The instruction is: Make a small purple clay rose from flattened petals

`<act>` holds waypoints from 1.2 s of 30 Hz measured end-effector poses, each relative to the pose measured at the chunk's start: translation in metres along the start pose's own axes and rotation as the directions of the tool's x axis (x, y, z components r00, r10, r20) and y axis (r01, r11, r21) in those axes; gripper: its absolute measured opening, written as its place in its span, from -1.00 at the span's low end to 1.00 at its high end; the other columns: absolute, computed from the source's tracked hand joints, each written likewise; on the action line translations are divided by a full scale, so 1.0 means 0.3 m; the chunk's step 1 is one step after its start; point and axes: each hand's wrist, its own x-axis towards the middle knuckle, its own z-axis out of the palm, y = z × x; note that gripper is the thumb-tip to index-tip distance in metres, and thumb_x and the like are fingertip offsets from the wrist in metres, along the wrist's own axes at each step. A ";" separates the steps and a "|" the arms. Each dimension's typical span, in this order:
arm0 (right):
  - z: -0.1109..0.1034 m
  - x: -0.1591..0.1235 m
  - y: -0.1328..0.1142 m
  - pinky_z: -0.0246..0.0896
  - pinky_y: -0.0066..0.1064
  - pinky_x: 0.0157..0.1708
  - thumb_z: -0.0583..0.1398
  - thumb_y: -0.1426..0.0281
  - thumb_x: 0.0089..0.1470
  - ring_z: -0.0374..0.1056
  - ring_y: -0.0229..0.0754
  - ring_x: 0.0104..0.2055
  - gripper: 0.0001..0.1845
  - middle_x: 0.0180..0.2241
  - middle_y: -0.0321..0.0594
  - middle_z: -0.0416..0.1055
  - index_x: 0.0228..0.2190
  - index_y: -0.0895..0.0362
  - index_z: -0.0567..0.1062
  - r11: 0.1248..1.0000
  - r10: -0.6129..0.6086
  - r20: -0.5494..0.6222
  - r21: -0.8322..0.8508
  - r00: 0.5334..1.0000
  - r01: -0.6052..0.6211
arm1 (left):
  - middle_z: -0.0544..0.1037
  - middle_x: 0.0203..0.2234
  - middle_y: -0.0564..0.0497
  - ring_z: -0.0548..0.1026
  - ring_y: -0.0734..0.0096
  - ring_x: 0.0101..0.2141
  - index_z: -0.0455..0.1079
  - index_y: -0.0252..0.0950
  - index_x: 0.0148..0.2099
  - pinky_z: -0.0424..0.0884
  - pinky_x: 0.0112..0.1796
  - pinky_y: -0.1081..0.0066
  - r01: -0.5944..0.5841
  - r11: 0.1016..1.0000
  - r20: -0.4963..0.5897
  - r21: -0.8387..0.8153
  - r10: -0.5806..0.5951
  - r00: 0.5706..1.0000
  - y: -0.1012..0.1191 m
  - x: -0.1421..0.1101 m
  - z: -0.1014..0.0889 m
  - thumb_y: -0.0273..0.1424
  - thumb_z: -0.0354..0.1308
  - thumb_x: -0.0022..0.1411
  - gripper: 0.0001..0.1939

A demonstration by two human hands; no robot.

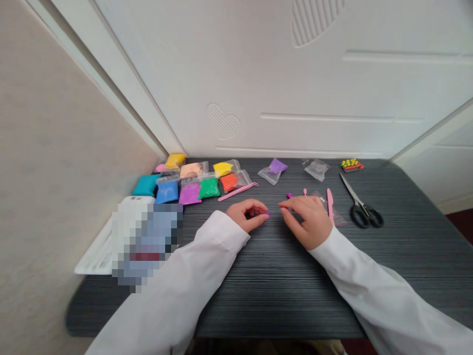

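Observation:
Between the thumb and fingertips of my left hand [249,214] is a small piece of purple clay [268,213]. My right hand [308,220] is a short gap to the right of it, its thumb and fingertips drawn close together; whether anything is between them is too small to see. Just behind the right hand lies a little purple clay piece [289,195], with the tip of a pink tool [305,191] beside it. A pink plastic knife [330,204] rests to the right of that hand, partly over a clear bag [339,218].
Bags of coloured clay [190,192] crowd the back left, with pink tweezers [236,192] in front. An opened purple clay bag [276,166] and a clear bag [317,169] lie behind my hands. Black-handled scissors [360,204] and small yellow-and-red pieces [351,164] sit right.

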 end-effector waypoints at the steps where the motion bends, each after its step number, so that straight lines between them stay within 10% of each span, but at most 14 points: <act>1: 0.000 -0.002 -0.005 -0.02 -0.30 -0.21 0.05 0.37 0.00 0.28 -0.20 -0.26 -0.80 -0.32 -0.23 0.43 -0.32 0.09 0.42 1.000 -0.009 0.000 0.004 1.000 0.009 | 0.46 -0.55 0.02 0.36 0.52 -0.52 0.37 -0.32 -0.33 0.28 -0.48 0.48 0.004 1.000 -0.016 -0.027 -0.004 1.000 0.001 0.000 0.001 -0.32 0.16 -0.08 -0.77; 12: 0.005 0.003 0.009 -0.07 -0.30 -0.20 0.02 0.38 0.02 0.26 -0.20 -0.27 -0.80 -0.33 -0.25 0.43 -0.35 0.09 0.42 0.999 0.012 0.001 -0.029 1.000 -0.012 | 0.51 -0.48 -0.02 0.40 0.42 -0.37 0.45 -0.25 -0.37 0.29 -0.26 0.37 -0.385 0.866 0.230 0.319 0.323 0.918 -0.017 0.026 -0.031 -0.37 0.08 0.01 -0.86; 23: -0.002 0.000 0.030 -0.08 -0.32 -0.22 0.02 0.38 0.01 0.28 -0.21 -0.27 -0.81 -0.34 -0.26 0.43 -0.38 0.09 0.42 0.999 0.046 -0.054 0.006 0.997 -0.045 | 0.39 -0.10 -0.06 0.24 0.13 -0.06 0.29 -0.21 -0.04 -0.08 0.01 0.08 -0.254 0.614 0.148 0.747 0.219 0.964 0.116 -0.180 -0.122 -0.15 0.04 -0.08 -0.48; 36: -0.001 0.003 0.048 -0.09 -0.30 -0.20 0.01 0.40 0.01 0.26 -0.19 -0.26 -0.81 -0.35 -0.24 0.42 -0.39 0.09 0.41 0.991 0.136 -0.086 0.029 0.987 -0.134 | 0.10 0.11 -0.04 -0.02 0.04 0.11 0.14 -0.20 0.08 -0.23 0.03 0.01 -0.190 0.503 0.149 0.843 0.120 0.982 0.126 -0.088 0.100 -0.02 -0.10 0.02 -0.39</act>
